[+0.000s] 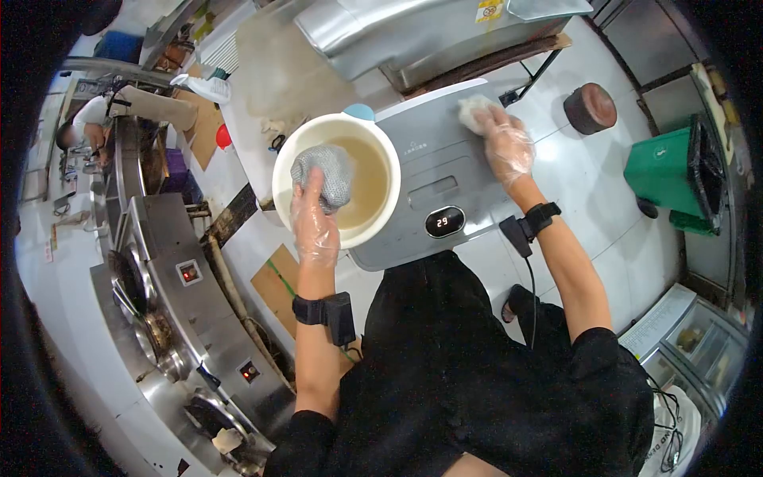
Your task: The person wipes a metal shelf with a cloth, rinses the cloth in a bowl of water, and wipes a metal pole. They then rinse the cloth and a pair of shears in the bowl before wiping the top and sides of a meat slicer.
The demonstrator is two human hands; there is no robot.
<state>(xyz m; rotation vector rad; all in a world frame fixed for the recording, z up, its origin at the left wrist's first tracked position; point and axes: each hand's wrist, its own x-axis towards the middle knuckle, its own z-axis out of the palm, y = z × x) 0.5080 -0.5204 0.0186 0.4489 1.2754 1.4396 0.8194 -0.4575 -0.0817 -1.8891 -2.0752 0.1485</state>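
A white round basin (392,179) of cloudy liquid stands over the left part of a grey flat lid (433,171), whose small display reads 29. In a clear plastic glove, my left hand (315,219) grips a grey knitted cloth (324,175) above the basin's left side. My right hand (510,149), also gloved, is closed on a whitish cloth (475,114) at the lid's right edge. Black bands with small boxes are strapped round both wrists.
A steel unit (350,40) lies ahead. At the right are a green bin (660,171) and a round brown stool (590,108). Steel stoves (179,262) line the left. Another person (91,119) is at the far left. A spray bottle (208,87) lies near the upper left.
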